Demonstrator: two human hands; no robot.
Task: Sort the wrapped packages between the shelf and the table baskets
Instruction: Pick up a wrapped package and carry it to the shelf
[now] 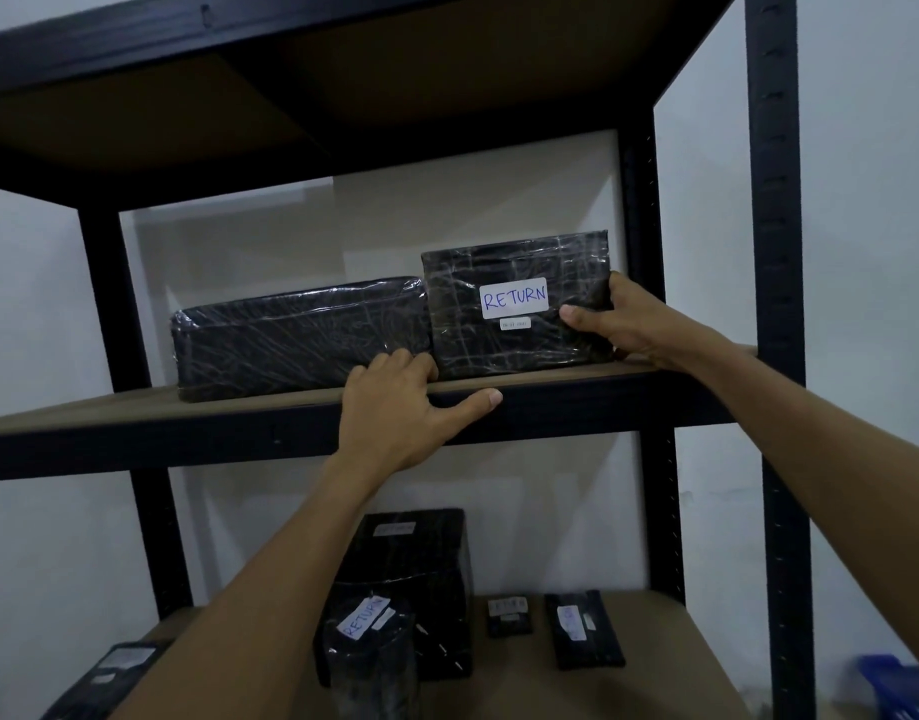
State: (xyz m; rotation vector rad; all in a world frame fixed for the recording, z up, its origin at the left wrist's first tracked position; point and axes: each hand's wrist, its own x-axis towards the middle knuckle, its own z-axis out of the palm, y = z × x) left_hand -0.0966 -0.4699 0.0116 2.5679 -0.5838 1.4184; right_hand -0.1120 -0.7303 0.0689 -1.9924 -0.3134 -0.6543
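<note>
The RETURN package (517,304) is being held upright at the right end of the upper shelf (187,433). The right hand (618,324) is pinching its right edge, thumb on the front face and fingers wrapped behind. The left hand (395,407) is being rested spread over the shelf's front edge, fingers on the board by the package's lower left corner and thumb stretched along the rail; nothing is being gripped by it. A one-sided pinch on glossy wrap is being judged the main risk: the package could twist or slip while being drawn forward, and a fall would land among the packages (410,574) on the lower shelf (654,641). The long package (296,340) is lying touching or just beside its left face, so it could be dragged toward the edge by rubbing wrap. The rear upright (639,200) is standing close by the right hand, so little room is being left there. Open room is being found only forward and upward, beneath the board above (343,96).
</note>
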